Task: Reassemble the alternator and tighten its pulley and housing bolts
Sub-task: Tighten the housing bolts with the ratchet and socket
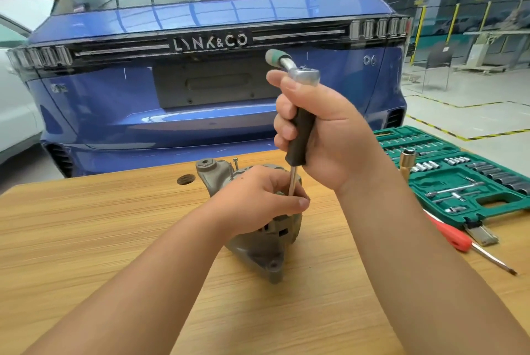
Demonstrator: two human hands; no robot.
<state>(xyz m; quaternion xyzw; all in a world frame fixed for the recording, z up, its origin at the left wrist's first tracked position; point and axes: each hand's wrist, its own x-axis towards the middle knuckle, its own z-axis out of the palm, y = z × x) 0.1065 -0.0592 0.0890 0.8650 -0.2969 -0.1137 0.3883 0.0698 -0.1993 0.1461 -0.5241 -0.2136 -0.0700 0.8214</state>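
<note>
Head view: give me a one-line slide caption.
Right hand grips a ratchet-topped driver upright over the alternator, left hand steadying its shaft on the wooden table.

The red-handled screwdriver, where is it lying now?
In the head view, the red-handled screwdriver lies on the wooden table at the right, just in front of the green socket set case.

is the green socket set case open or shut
Open. The green plastic socket set case lies flat on the wooden table at the right, its chrome sockets and extension bars showing in their moulded slots.
</note>
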